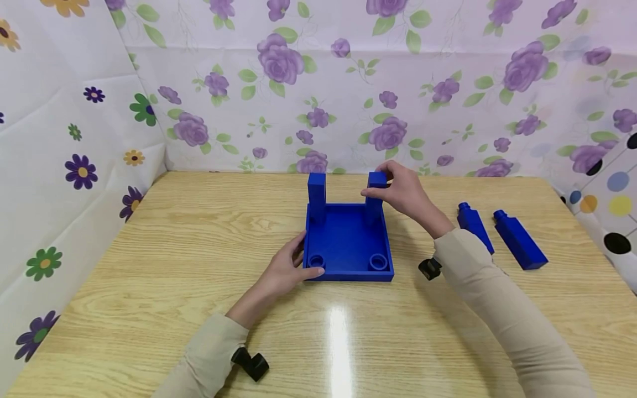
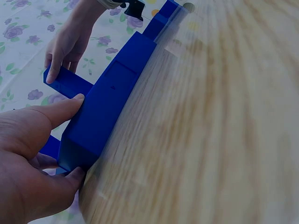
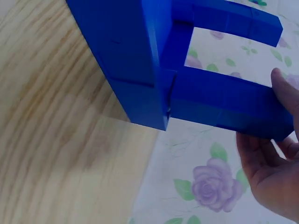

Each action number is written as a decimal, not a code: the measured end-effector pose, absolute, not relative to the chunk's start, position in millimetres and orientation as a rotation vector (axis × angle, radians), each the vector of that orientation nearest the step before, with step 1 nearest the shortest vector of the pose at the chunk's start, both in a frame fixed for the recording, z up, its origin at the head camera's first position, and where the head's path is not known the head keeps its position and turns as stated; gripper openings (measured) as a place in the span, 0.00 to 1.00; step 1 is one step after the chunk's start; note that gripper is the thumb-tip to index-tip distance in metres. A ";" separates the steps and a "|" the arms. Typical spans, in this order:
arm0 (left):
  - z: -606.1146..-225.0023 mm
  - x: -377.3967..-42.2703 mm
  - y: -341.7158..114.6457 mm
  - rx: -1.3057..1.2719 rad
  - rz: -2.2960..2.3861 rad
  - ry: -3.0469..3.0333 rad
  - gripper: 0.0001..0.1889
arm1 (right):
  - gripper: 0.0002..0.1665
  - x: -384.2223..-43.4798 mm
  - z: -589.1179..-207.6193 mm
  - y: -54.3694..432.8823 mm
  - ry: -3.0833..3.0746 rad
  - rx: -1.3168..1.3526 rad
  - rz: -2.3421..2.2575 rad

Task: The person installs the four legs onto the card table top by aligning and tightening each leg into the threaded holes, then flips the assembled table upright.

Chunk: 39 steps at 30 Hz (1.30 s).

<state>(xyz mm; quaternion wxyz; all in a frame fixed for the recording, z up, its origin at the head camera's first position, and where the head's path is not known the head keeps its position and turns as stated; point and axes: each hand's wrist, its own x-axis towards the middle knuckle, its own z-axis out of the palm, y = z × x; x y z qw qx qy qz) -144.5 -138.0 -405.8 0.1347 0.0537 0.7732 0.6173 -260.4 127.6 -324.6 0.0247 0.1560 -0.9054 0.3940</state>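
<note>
Blue square rimmed tray: left hand grips its near-left corner; right hand pinches a blue rectangular post.

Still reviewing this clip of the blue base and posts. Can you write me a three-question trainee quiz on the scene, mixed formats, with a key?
1. Multiple choice: where does the right hand grip the far-right post? A. at its foot; B. near its top; C. along its whole length.
2. True or false: no post stands in either of the near sockets of the blue base.
3. Count: how many loose posts lie on the table to the right of the base?

Key: 1. B. 2. True. 3. Two.
</note>
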 end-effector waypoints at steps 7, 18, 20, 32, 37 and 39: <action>-406.0 -144.3 -138.2 0.142 1.800 2.232 0.50 | 0.44 -261.6 -317.3 133.1 -2.915 0.568 1.195; -405.6 -143.9 -137.7 0.141 1.792 2.243 0.49 | 0.37 -280.3 -318.9 165.8 -2.817 0.823 1.908; -405.8 -144.1 -137.8 0.140 1.790 2.247 0.50 | 0.36 -283.4 -320.4 167.3 -2.772 0.867 1.986; -406.2 -143.2 -136.3 0.140 1.780 2.249 0.50 | 0.29 -286.2 -325.1 168.1 -2.524 0.913 2.401; -406.5 -144.1 -136.8 0.133 1.779 2.255 0.49 | 0.29 -286.0 -325.7 166.2 -2.537 0.909 2.398; -406.6 -144.1 -137.0 0.134 1.781 2.257 0.49 | 0.29 -285.8 -326.2 164.9 -2.557 0.893 2.376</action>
